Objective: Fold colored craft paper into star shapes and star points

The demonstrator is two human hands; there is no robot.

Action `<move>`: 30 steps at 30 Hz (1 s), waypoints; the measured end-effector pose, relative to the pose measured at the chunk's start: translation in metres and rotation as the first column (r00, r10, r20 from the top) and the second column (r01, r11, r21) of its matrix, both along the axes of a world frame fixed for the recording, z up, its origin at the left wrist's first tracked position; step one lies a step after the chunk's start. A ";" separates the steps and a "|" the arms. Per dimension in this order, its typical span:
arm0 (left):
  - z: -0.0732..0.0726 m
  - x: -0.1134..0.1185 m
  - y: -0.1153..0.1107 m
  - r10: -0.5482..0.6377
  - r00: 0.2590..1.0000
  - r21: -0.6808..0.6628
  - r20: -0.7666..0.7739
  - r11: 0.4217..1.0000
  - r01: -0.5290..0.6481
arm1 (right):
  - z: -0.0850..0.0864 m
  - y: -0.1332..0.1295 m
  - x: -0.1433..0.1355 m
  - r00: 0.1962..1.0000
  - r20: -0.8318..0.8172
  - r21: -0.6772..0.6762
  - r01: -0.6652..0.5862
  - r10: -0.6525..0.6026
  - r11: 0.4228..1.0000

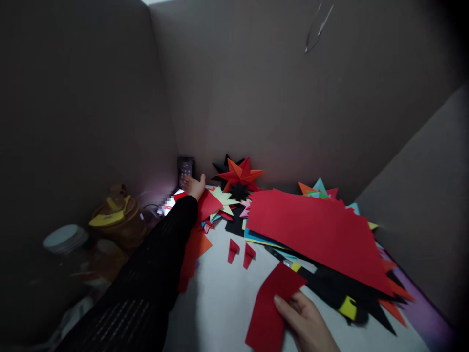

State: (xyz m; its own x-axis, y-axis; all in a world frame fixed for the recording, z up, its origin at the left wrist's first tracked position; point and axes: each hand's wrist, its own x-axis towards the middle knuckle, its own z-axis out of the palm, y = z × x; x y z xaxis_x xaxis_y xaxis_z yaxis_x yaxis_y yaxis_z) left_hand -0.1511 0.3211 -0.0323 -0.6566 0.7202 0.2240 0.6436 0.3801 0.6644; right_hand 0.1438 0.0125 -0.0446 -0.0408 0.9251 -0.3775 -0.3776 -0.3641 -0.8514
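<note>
My right hand (306, 320) pinches a strip of red paper (269, 308) between thumb and fingers, low in the view. My left hand (195, 187) reaches far forward with its fingers spread, in front of a dark phone (186, 167) that stands against the wall. Nothing shows in its grasp. Two small folded red pieces (248, 255) lie side by side on the white table (220, 303). A large stack topped by red sheets (315, 230) covers the right side of the table.
Folded paper stars (240, 172) stand by the back wall. A black and yellow tool (330, 293) lies under the stack's front edge. At the left are a brown lidded container (119, 220) and a white-lidded jar (66, 239).
</note>
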 end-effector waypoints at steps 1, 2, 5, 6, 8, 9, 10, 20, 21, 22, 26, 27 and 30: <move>0.000 0.000 0.000 -0.002 1.000 0.005 -0.010 1.000 0.002 | 0.000 0.000 0.000 1.000 -0.001 -0.002 -0.001 0.001 1.000; 0.001 0.000 0.001 -0.005 1.000 0.012 -0.025 1.000 0.005 | -0.001 0.000 0.000 1.000 0.000 -0.005 -0.003 0.003 1.000; 0.003 -0.002 0.005 -0.025 0.996 0.024 -0.090 0.999 0.027 | -0.001 0.000 0.000 1.000 0.008 -0.003 -0.002 0.002 1.000; 0.005 -0.003 0.007 -0.034 0.994 0.022 -0.107 0.999 0.037 | -0.001 0.000 0.000 1.000 0.009 0.001 -0.001 0.001 1.000; 0.006 -0.005 0.009 -0.050 0.992 0.010 -0.116 0.999 0.052 | -0.001 0.000 0.000 1.000 0.009 0.009 0.000 0.000 1.000; 0.007 -0.006 0.009 -0.054 0.993 0.004 -0.108 0.998 0.055 | -0.001 0.000 0.000 1.000 0.008 0.011 -0.001 0.001 1.000; 0.007 -0.006 0.008 -0.054 0.993 0.003 -0.101 0.998 0.055 | -0.001 0.000 0.000 1.000 0.007 0.012 -0.003 0.003 1.000; 0.001 -0.005 -0.001 -0.083 0.993 -0.020 -0.086 0.996 0.082 | -0.001 0.000 0.000 1.000 0.030 0.002 -0.006 0.006 1.000; 0.001 -0.005 -0.002 -0.081 0.993 -0.014 -0.088 0.997 0.080 | -0.001 0.000 0.000 1.000 0.019 0.003 -0.006 0.006 1.000; 0.003 -0.004 -0.003 -0.070 0.993 -0.003 -0.092 0.998 0.070 | 0.000 0.000 0.000 1.000 0.009 0.005 -0.007 0.007 1.000; 0.019 0.015 -0.012 -0.005 0.993 0.071 -0.121 0.997 0.013 | 0.000 0.000 0.001 1.000 0.005 0.008 -0.031 0.031 0.999; 0.026 0.024 -0.017 -0.003 0.992 0.084 -0.127 0.996 0.014 | -0.001 0.000 0.002 0.999 0.008 0.014 -0.049 0.049 0.999; 0.055 0.065 -0.038 -0.027 0.988 0.134 -0.149 0.990 0.047 | -0.004 0.000 0.002 0.996 0.016 0.056 -0.093 0.093 0.994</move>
State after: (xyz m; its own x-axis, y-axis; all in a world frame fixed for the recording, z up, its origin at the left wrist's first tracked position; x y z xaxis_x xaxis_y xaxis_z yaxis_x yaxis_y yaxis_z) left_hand -0.0860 0.2835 0.0224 -0.5827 0.6994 0.4140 0.7497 0.2659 0.6060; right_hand 0.1462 0.0123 -0.0485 -0.1228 0.9373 -0.3261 -0.3326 -0.3485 -0.8763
